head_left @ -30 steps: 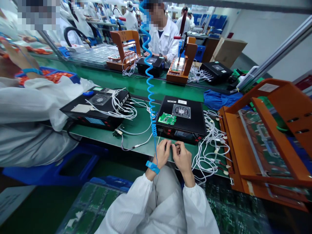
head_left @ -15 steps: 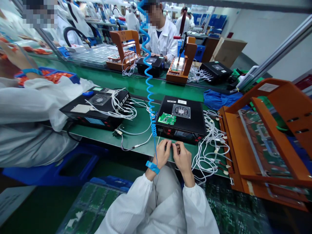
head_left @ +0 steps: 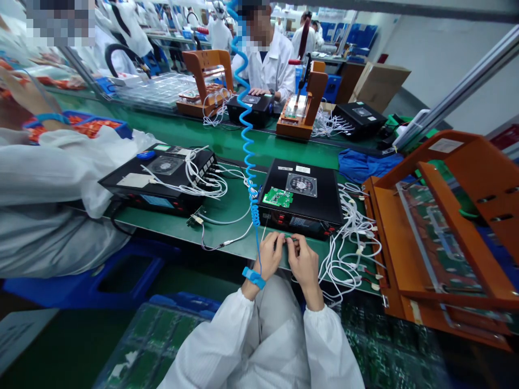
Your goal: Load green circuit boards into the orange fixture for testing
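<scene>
My left hand (head_left: 271,253) and my right hand (head_left: 302,262) meet at the bench's front edge, above my lap. Both are closed, thumbs and fingertips pinched close together. A thin greenish edge shows between the fingertips, too small to name. A blue wrist strap (head_left: 253,277) circles my left wrist, and a coiled blue cord (head_left: 245,119) runs up from it. Just beyond my hands stands a black tester box (head_left: 320,201) with a fan grille on top. A green circuit board (head_left: 278,197) lies flat on its near left corner.
White cables (head_left: 348,243) tangle to the right, beside an orange test fixture (head_left: 389,237). Another black box (head_left: 162,173) with cables stands left, near a co-worker's sleeve (head_left: 36,178). A tray of boards (head_left: 158,335) lies below. Across the bench sits another person (head_left: 267,65).
My hands stay in nearly the same place; a little more green shows between the fingertips. The person across the bench has moved a hand onto the black box there.
</scene>
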Motion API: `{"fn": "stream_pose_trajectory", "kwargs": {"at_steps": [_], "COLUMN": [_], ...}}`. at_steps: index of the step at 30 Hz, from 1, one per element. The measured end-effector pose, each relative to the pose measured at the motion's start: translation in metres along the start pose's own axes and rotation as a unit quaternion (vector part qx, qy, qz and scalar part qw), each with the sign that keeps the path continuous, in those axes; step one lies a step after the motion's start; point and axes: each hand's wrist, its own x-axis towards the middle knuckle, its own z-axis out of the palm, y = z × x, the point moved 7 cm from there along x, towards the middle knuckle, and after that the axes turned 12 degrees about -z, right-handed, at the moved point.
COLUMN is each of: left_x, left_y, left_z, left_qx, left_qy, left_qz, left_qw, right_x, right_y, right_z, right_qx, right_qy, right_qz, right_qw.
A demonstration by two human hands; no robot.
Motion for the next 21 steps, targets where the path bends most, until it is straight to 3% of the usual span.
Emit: {"fn": "stream_pose_trajectory", "kwargs": {"at_steps": [21], "left_x": [-0.001], "left_y": [0.0004], "left_z": [-0.0001], "left_qx": [0.004], "left_qy": [-0.007], "left_qz": [0.004], "left_qw": [1.0], "right_x": [-0.0012], "right_y": [0.0006], "right_z": [0.0014], "right_qx": [0.01], "right_qy": [-0.012], "right_qz": [-0.005], "right_qw": [1.0]}}
